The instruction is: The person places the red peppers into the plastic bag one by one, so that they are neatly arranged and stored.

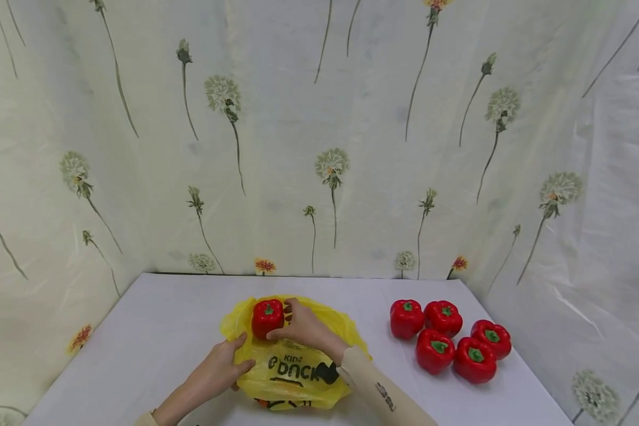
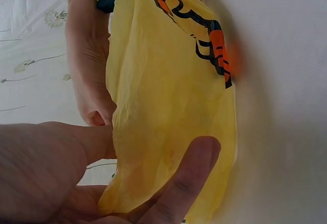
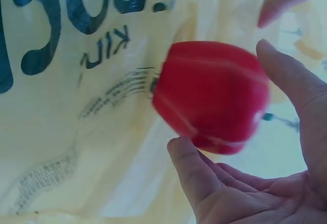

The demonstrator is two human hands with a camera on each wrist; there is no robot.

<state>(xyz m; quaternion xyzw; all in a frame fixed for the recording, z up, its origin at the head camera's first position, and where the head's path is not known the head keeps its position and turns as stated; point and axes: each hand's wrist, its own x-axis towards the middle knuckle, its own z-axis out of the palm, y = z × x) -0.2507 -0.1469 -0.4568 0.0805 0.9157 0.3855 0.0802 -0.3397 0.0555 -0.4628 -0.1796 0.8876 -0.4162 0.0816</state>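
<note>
A yellow plastic bag [image 1: 293, 370] with dark lettering lies on the table, its mouth spread at the far side. My left hand [image 1: 220, 362] holds the bag's left edge, the film [image 2: 163, 91] between the thumb and a finger [image 2: 196, 165]. My right hand [image 1: 311, 325] reaches across the bag from the right. At the bag's mouth it holds a red bell pepper [image 1: 268, 318] by the fingertips. The right wrist view shows the pepper [image 3: 212, 96] slightly blurred between spread thumb and finger. Its underside is hidden in the head view.
Several more red bell peppers [image 1: 435, 351] with green stems stand grouped on the white table [image 1: 154, 331], right of the bag. A curtain [image 1: 277, 177] printed with dandelions hangs behind the table and along its sides.
</note>
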